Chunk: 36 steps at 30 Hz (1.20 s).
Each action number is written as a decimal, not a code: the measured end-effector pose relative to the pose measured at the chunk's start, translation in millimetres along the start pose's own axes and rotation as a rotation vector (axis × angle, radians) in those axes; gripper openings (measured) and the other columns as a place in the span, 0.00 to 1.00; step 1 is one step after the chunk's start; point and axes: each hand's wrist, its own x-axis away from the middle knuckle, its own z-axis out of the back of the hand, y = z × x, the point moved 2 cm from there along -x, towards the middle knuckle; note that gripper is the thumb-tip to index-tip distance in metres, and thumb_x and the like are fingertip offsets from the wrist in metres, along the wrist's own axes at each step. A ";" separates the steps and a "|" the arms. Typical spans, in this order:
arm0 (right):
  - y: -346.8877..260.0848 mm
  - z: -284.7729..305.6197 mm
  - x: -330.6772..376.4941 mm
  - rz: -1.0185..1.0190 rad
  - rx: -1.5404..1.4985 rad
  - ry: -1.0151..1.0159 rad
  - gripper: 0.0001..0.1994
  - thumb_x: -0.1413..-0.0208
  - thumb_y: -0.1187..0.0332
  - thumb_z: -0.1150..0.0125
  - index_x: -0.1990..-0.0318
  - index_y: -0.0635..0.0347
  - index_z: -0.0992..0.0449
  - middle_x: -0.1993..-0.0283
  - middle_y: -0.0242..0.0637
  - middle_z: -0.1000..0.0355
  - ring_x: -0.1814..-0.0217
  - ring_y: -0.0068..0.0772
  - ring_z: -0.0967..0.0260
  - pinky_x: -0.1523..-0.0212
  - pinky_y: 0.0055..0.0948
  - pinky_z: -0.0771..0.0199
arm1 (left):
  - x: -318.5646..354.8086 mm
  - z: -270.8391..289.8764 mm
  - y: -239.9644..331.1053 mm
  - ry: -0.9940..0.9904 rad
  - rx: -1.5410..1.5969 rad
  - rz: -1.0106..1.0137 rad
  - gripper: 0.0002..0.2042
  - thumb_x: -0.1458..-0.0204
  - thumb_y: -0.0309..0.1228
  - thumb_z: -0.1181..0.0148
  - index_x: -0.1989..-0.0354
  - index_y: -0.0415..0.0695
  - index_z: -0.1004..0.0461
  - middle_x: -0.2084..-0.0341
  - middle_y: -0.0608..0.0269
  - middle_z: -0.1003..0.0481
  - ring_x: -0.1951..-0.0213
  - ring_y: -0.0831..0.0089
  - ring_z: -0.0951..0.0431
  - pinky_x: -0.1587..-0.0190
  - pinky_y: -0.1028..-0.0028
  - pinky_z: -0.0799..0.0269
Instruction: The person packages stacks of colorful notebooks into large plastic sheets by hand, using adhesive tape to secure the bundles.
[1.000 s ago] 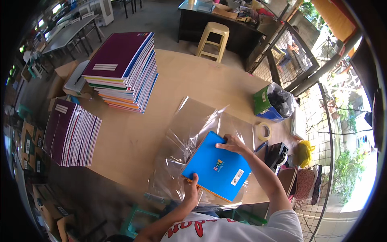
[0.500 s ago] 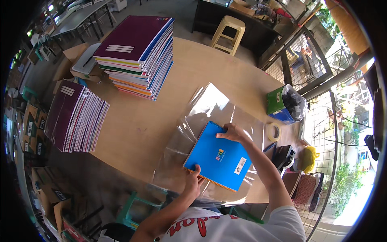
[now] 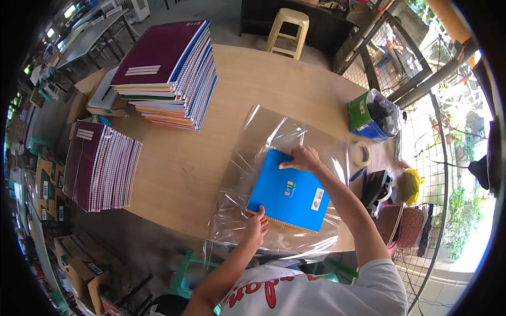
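Observation:
A blue spiral notebook (image 3: 279, 197) lies tilted on a clear plastic sheet (image 3: 232, 181) spread over the table. An orange coil runs along its near edge, and a dark coil shows at its far edge, so more than one notebook may be stacked. My left hand (image 3: 256, 226) grips the near left corner, thumb on the cover and fingers hidden below the edge. At the far edge, my right hand (image 3: 303, 159) holds the notebook with its thumb on the cover and its fingers curled over the edge.
Tall notebook stacks with purple covers stand at the far left (image 3: 158, 58) and left table edge (image 3: 84, 163). To the right are a green and blue bin (image 3: 361, 118), a tape roll (image 3: 362, 154) and a black tape dispenser (image 3: 377, 189). A beige stool (image 3: 290, 26) stands beyond the table.
The near edge of the notebook has shifted slightly up, and the plastic sheet now lies flatter and wider around it. Both hands keep their grip. The whole view has turned a little.

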 end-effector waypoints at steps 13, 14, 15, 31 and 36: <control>-54.7 -103.9 296.7 0.437 -0.470 0.424 0.17 0.59 0.69 0.27 0.59 0.57 0.23 0.58 0.37 0.28 0.52 0.45 0.31 0.49 0.40 0.28 | 88.4 68.3 15.6 -0.844 -1.789 -1.199 0.20 0.59 0.33 0.31 0.55 0.52 0.27 0.55 0.64 0.26 0.49 0.62 0.28 0.47 0.60 0.34; -57.0 -120.4 309.7 0.417 -0.453 0.405 0.16 0.59 0.71 0.29 0.59 0.57 0.23 0.57 0.37 0.29 0.51 0.45 0.32 0.49 0.40 0.28 | 98.8 75.1 19.3 -0.858 -1.954 -1.201 0.24 0.60 0.33 0.30 0.51 0.52 0.29 0.49 0.61 0.31 0.44 0.60 0.32 0.44 0.56 0.36; -54.1 -140.6 320.3 0.364 -0.423 0.356 0.19 0.58 0.73 0.31 0.55 0.57 0.24 0.51 0.40 0.31 0.46 0.48 0.35 0.47 0.41 0.29 | 104.6 81.7 22.5 -0.876 -2.121 -1.205 0.29 0.62 0.34 0.29 0.47 0.53 0.31 0.43 0.59 0.35 0.40 0.58 0.36 0.41 0.52 0.38; -126.3 -148.0 348.8 0.057 -0.144 0.780 0.38 0.51 0.65 0.36 0.31 0.50 0.42 0.42 0.44 0.34 0.42 0.49 0.35 0.41 0.51 0.36 | 165.7 26.5 93.8 -0.492 -1.916 -1.300 0.11 0.43 0.36 0.44 0.59 0.42 0.30 0.65 0.54 0.25 0.60 0.54 0.23 0.55 0.54 0.28; -82.7 -147.9 365.1 0.100 -0.181 1.002 0.30 0.57 0.74 0.39 0.41 0.52 0.28 0.50 0.33 0.27 0.50 0.37 0.30 0.51 0.41 0.32 | 234.9 -17.6 61.3 -0.493 -1.996 -1.767 0.18 0.45 0.36 0.41 0.49 0.44 0.33 0.59 0.53 0.25 0.59 0.52 0.22 0.47 0.52 0.32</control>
